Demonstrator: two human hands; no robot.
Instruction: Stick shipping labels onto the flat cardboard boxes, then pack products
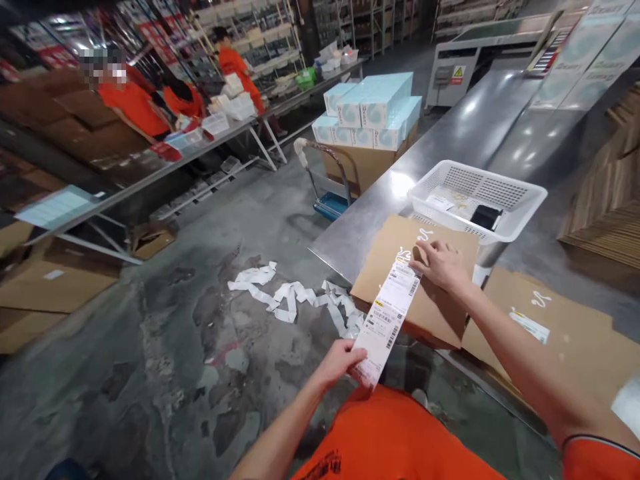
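Note:
A strip of printed shipping labels (pixel 385 320) slants from the cardboard box (pixel 445 317) down toward my body. Its lower end is pinched between the thumb and fingers of my left hand (pixel 340 363). At the upper end, my right hand (pixel 441 265) rests over the box top, thumb and fingers closed at the strip's edge. White squiggle marks are printed on the cardboard by my fingers. To the right lies a flat carton (pixel 555 327) bearing a white label (pixel 530 325).
A white plastic basket (pixel 530 203) with a black item inside stands on the metal table (pixel 370 223). Crumpled paper strip (pixel 295 293) litters the floor. Light-blue boxes (pixel 375 107) sit on a carton by a trolley (pixel 330 203). Stacked cardboard (pixel 605 193) is at right; co-workers (pixel 133 110) stand left.

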